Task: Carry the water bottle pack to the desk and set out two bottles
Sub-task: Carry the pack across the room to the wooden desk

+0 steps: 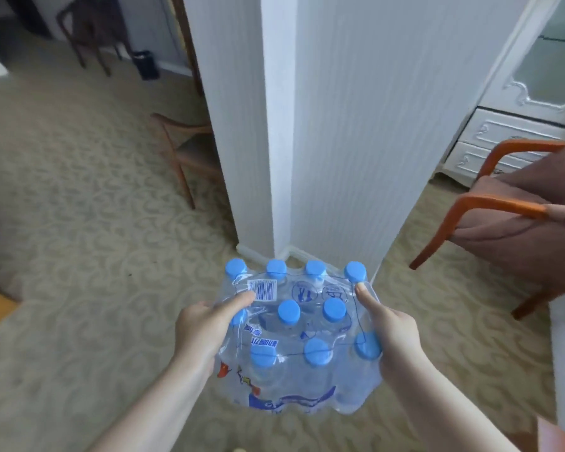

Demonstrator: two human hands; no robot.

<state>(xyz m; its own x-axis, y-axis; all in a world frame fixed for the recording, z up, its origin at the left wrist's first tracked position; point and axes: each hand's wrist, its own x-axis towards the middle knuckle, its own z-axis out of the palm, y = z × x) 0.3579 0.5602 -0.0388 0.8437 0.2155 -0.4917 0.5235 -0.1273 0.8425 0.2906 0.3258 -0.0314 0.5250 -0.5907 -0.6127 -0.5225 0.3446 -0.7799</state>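
Observation:
A shrink-wrapped water bottle pack (299, 340) with several blue caps hangs in front of me, above the carpet. My left hand (206, 327) grips its left side, thumb lying on the wrap near the barcode label. My right hand (388, 334) holds the right side, thumb pointing up toward a far corner cap. The pack tilts slightly toward me. No desk is in sight.
A white wall corner (281, 158) stands straight ahead. An orange-framed armchair (509, 216) is at the right, before a white cabinet (509, 138). A wooden chair (186, 151) pokes out left of the wall. Patterned carpet (79, 223) spreads to the left.

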